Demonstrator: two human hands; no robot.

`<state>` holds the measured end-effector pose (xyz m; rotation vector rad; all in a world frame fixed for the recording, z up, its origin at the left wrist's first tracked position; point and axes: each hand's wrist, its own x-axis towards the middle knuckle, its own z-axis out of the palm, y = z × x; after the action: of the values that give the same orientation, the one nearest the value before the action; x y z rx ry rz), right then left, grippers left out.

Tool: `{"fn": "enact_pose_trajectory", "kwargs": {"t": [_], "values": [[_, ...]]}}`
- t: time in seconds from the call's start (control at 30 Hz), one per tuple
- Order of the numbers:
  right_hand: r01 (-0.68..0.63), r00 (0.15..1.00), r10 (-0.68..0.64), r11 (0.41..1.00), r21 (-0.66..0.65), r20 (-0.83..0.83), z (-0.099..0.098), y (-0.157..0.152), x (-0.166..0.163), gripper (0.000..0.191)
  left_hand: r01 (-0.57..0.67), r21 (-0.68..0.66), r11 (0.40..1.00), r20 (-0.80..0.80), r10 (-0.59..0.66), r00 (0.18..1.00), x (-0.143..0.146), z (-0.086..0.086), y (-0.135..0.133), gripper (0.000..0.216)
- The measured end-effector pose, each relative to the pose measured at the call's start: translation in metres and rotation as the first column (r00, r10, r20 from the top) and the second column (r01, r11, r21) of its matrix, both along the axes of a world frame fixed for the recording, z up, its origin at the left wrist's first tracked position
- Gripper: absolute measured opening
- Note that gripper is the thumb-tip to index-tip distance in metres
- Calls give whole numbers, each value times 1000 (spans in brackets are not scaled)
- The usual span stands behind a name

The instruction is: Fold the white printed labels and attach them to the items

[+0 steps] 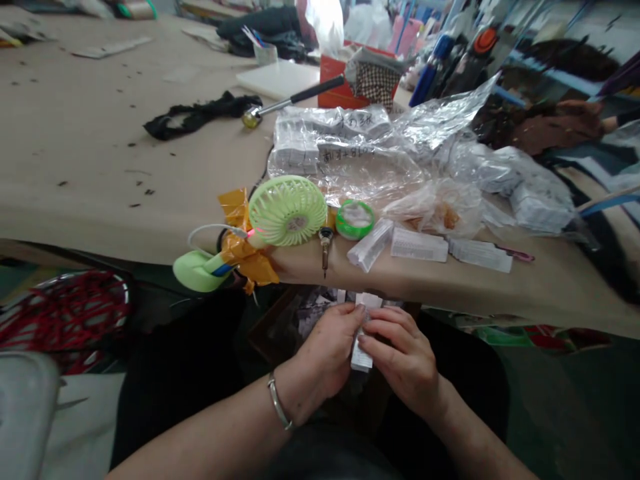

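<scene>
Below the table edge, over my lap, both hands close together on a small white stack of tags (pixel 361 357). My left hand (pixel 325 350), with a metal bangle at the wrist, pinches its left side. My right hand (pixel 403 353) grips its right side with curled fingers. Just above them, on the table edge, lie three similar white packets (pixel 419 245) in clear wrap, and a dark tray (pixel 295 320) of loose pieces sits under my hands.
A green mini fan (pixel 287 210) taped with yellow tape stands at the table edge beside a green tape roll (pixel 355 219) and a key (pixel 325 248). Clear plastic bags of white packets (pixel 330 143) fill the right side. A red box (pixel 345 77), black fabric (pixel 200 115), red-wire basket (pixel 65 310).
</scene>
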<state>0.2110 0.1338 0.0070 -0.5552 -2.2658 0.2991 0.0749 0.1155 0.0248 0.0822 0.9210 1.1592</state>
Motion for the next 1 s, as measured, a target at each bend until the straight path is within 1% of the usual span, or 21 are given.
{"fn": "enact_pose_trajectory", "kwargs": {"t": [0.1,0.17,0.3,0.4,0.47,0.5,0.53,0.57,0.6,0.63,0.67,0.7,0.73,0.77,0.8,0.83,0.87,0.9,1.0], "values": [[-15,999,15,1000,9,31,-8,1,-3,24,-44,-31,999,2,44,999,-5,-1,-2,13],[-16,999,16,1000,5,39,-8,2,-2,24,-51,-28,998,26,52,998,-7,-1,-3,15],[-21,997,22,1000,-18,78,-5,2,-2,25,-22,13,1000,86,21,996,-8,-2,-4,17],[-57,995,61,997,-55,79,-4,0,-1,31,0,-12,1000,55,0,999,-7,-3,-4,13],[-82,995,88,990,-117,45,-5,-2,2,37,-9,-49,999,24,11,1000,-8,-3,-4,8],[-83,996,85,983,-166,5,-6,-2,4,39,5,-57,998,19,-4,1000,-9,-2,-5,6],[-68,997,56,971,-228,-56,-7,-2,7,40,41,-58,997,18,-40,999,-10,-1,-5,6],[-36,991,-5,949,-312,-132,-8,-1,9,37,93,-56,994,15,-93,996,-12,1,-6,8],[-8,975,-86,908,-420,-206,-9,1,12,34,159,-49,986,15,-159,987,-13,3,-7,11],[-11,951,-161,838,-545,-265,-10,4,14,31,225,-42,973,17,-225,974,-15,5,-8,15],[-55,930,-208,737,-674,-303,-11,8,15,31,276,-35,960,19,-276,961,-16,7,-9,17],[-135,922,-214,605,-785,-323,-12,12,16,34,314,-27,949,22,-313,949,-17,9,-10,18],[-226,925,-180,446,-866,-334,-12,17,16,40,341,-17,940,25,-341,940,-17,10,-12,19],[-304,929,-123,283,-910,-348,-13,21,16,46,363,-5,932,29,-363,931,-17,12,-13,20],[-357,927,-72,143,-923,-369,-13,24,15,51,383,5,924,29,-383,923,-16,13,-14,21],[-388,920,-41,41,-921,-390,-14,26,13,53,401,13,916,25,-401,916,-16,13,-16,22],[-412,911,-31,-23,-911,-411,-14,28,12,52,419,23,908,18,-420,907,-15,14,-17,24],[-436,900,-32,-58,-898,-435,-15,29,10,49,434,31,900,12,-434,901,-15,13,-18,24],[-491,871,-27,-113,-864,-491,-19,28,5,37,456,47,889,-8,-456,890,-15,10,-21,24]]}}
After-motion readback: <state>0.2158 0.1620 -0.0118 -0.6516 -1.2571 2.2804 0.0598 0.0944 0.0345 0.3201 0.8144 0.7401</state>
